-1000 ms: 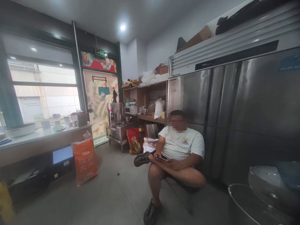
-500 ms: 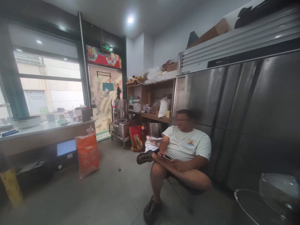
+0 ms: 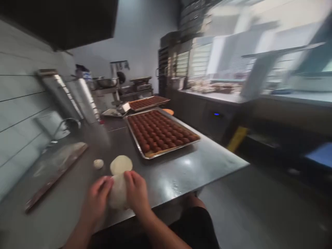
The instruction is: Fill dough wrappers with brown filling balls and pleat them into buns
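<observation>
Near the tray of brown balls, left hand and right hand cup soft, pliable-looking dough, fingers curled round its sides.

left hand bare, no glove | right hand same, bare forearms, no sleeves showing | dark shorts below
</observation>
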### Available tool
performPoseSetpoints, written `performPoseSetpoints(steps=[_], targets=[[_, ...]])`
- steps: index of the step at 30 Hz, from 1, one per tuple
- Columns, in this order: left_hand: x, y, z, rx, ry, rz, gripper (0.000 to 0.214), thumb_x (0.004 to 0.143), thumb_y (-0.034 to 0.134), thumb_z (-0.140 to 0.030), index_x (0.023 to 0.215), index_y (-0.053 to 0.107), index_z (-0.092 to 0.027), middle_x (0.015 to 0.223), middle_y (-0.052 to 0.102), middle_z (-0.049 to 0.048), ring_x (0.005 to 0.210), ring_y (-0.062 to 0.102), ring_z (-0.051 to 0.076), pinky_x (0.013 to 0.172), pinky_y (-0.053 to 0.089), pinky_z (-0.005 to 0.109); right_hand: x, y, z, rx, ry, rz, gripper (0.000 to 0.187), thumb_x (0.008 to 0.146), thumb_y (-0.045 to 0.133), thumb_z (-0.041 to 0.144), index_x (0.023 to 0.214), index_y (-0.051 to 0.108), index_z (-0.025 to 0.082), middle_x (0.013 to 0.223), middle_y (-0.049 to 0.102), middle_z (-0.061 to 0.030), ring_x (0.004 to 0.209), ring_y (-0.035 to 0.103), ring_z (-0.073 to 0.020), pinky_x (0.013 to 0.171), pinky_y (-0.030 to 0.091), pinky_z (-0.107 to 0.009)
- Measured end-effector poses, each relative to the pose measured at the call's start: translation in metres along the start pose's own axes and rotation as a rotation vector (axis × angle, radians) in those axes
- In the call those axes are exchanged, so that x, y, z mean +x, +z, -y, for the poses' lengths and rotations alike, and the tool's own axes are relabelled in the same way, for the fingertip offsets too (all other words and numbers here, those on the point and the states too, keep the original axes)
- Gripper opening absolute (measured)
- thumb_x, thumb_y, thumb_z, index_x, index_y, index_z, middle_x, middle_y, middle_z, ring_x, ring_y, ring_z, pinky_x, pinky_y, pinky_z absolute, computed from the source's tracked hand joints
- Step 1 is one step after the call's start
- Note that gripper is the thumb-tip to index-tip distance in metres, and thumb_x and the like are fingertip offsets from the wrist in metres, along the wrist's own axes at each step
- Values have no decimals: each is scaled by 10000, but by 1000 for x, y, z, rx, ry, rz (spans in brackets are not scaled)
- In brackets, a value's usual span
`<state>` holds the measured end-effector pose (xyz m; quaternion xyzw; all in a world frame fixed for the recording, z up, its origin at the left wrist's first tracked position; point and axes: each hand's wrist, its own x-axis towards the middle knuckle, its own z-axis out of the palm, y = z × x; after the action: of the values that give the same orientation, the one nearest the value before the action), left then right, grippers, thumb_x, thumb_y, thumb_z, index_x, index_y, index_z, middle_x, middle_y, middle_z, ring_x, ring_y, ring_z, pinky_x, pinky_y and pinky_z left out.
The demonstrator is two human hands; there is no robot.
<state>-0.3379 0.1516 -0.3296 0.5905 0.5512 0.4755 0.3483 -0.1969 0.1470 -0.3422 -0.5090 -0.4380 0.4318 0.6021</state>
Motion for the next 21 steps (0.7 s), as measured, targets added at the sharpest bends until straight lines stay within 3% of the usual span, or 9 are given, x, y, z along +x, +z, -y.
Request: performPoseSetpoints(steps=[2, 6, 8, 10, 13, 17, 21], targets=[[-7, -21, 9, -20, -87, -12, 485, 903, 634, -638, 937, 698, -158, 808, 662, 13, 735, 594, 156, 645, 487, 247, -1, 14, -10, 76, 90, 121, 478, 988, 533, 543, 720, 634, 161, 640, 547, 19, 617, 493, -124, 565, 375, -250], [-13, -7, 11, -109, -136, -116, 479, 912, 602, -653, 819, 622, -183, 726, 568, -16, 682, 485, 126, 608, 415, 208, -1, 2, -14, 213, 288, 273, 452, 856, 683, 610, 811, 666, 160, 683, 582, 13, 602, 455, -119, 553, 329, -243], [-14, -1, 11, -206, -168, -126, 469, 921, 600, -639, 794, 581, -188, 713, 532, -29, 666, 466, 117, 596, 407, 201, 0, 0, -12, 223, 274, 249, 439, 852, 691, 602, 835, 669, 164, 719, 608, 4, 632, 474, -129, 583, 362, -243], [-14, -1, 13, -305, -205, -62, 458, 915, 616, -626, 797, 571, -187, 719, 541, -26, 667, 485, 120, 590, 415, 204, 1, 5, -10, 191, 217, 207, 445, 873, 658, 613, 829, 667, 170, 728, 616, -4, 657, 489, -142, 601, 384, -247], [-11, -7, 17, -235, -192, 5, 451, 907, 625, -624, 824, 604, -182, 761, 606, 2, 708, 541, 145, 627, 452, 223, 3, 13, -6, 70, 142, 169, 470, 910, 591, 633, 840, 679, 177, 714, 624, -14, 661, 496, -161, 589, 384, -258], [-3, -14, 20, 31, -143, -140, 489, 917, 564, -673, 901, 657, -193, 803, 667, 30, 762, 593, 188, 643, 459, 244, 9, 19, -3, -184, 67, 65, 492, 944, 541, 630, 862, 720, 179, 705, 661, -29, 656, 520, -179, 594, 379, -274], [1, -14, 34, -93, -230, -162, 519, 886, 590, -702, 805, 629, -190, 711, 634, 14, 670, 560, 174, 579, 435, 240, 14, 23, -6, -246, 57, 23, 513, 959, 515, 632, 886, 740, 177, 715, 688, -39, 668, 560, -197, 592, 391, -275]])
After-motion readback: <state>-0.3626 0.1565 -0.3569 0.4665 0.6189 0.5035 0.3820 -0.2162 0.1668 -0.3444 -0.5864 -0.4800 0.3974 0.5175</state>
